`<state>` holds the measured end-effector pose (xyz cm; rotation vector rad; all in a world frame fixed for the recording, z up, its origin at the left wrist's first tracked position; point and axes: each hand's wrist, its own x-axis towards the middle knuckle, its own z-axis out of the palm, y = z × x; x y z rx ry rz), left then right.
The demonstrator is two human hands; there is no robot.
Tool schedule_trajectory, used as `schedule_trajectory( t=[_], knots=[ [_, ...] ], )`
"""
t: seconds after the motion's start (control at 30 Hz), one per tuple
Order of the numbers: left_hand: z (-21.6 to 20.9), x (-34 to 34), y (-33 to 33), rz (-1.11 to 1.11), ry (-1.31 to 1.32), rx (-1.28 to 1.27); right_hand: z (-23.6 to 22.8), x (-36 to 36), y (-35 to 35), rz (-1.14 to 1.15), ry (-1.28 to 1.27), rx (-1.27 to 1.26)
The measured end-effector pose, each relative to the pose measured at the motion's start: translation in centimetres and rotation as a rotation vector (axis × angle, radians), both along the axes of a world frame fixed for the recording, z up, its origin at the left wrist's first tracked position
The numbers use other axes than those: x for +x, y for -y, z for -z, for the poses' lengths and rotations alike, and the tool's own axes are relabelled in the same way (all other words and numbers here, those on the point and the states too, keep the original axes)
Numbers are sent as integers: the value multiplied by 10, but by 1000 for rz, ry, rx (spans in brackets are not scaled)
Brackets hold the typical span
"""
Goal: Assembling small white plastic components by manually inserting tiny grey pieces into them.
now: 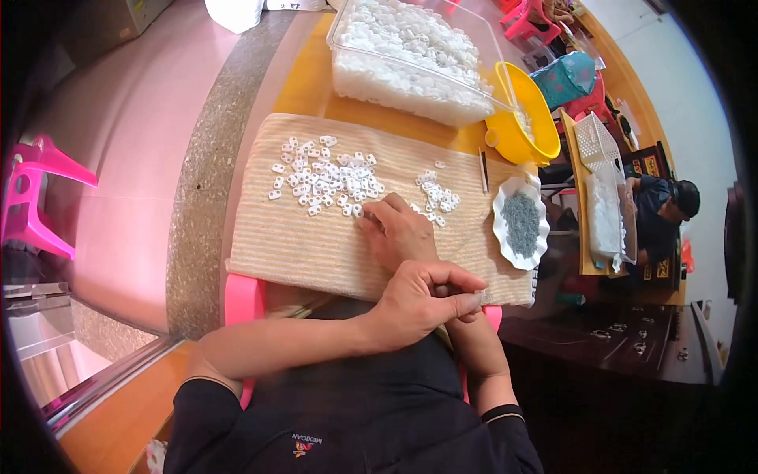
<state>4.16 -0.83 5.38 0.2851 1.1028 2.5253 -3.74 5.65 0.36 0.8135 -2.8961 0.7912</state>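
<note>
My left hand [424, 304] crosses over my right wrist. Its thumb and forefinger are pinched on something small and pale that I cannot make out, near the cloth's front right edge. Beyond it, my right hand [401, 235] reaches over the striped beige cloth [316, 249], its fingers bent and apart, the fingertips at the near right edge of a spread of small white plastic pieces with holes [320, 178]. A smaller group of similar white pieces [437, 195] lies to the right of that hand. A white wavy-rimmed dish [503, 238] holds a heap of tiny grey bits [521, 225].
A large clear tub [403, 83] full of white pieces stands behind the cloth, beside a yellow basin [513, 83]. A thin dark stick-like tool [484, 170] lies near the dish. Pink stools [47, 197] stand around. Another person [663, 209] sits at right by a container.
</note>
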Motion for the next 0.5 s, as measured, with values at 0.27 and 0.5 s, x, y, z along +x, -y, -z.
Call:
schedule_trajectory(
  t=[0.27,0.5],
  knots=[
    [5,-2,-2,-22,21,-13,1,-3,7,-24,26,5],
    [7,-4,-3,-8,25,-5,-3,-4,12,-10,79,-24]
  ],
)
